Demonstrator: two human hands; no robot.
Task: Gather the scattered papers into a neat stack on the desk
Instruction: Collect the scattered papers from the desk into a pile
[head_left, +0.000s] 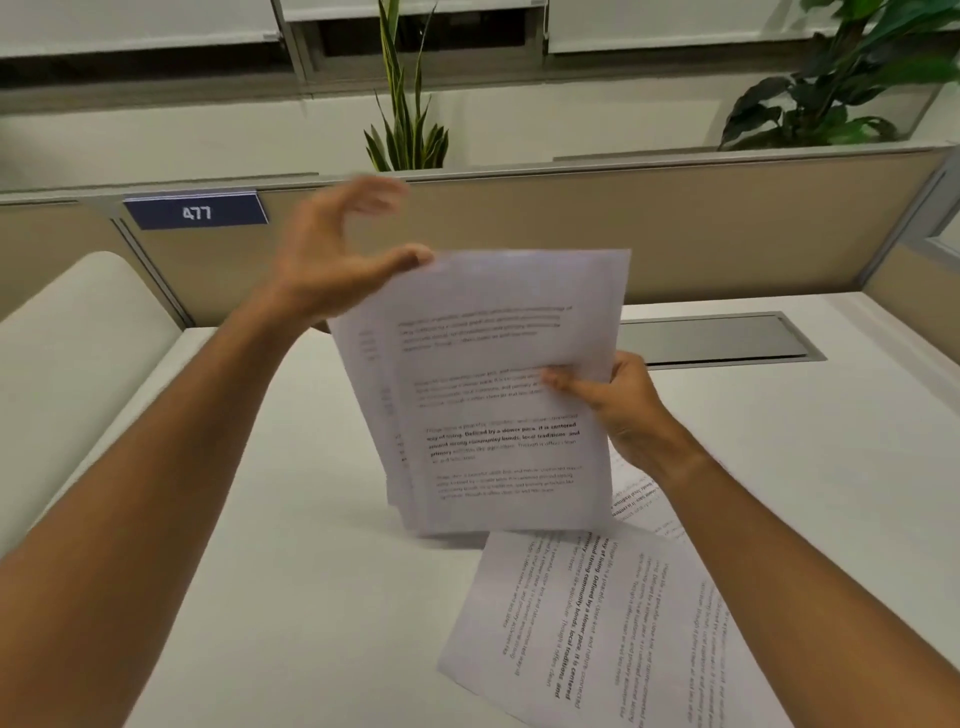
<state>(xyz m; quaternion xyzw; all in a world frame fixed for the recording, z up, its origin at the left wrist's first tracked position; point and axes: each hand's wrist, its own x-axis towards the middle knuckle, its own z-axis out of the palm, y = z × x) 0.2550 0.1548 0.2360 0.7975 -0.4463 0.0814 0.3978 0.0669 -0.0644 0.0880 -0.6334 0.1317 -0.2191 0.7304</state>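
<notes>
A bundle of printed white sheets (498, 395) stands upright on its lower edge on the white desk (311, 597). My right hand (618, 405) grips the bundle's right edge, thumb on the front page. My left hand (337, 254) hovers at the bundle's top left corner, fingers spread and blurred, thumb tip touching the top edge. Loose printed sheets (597, 629) lie flat and askew on the desk at the lower right, partly under my right forearm. Another loose sheet (636, 491) peeks out behind my right wrist.
A beige partition (675, 228) with a blue "477" sign (196, 212) runs along the desk's far edge. A grey cable hatch (717, 340) is set in the desk at the back right. A cream chair back (78, 338) is at the left. Plants (408, 119) stand behind the partition.
</notes>
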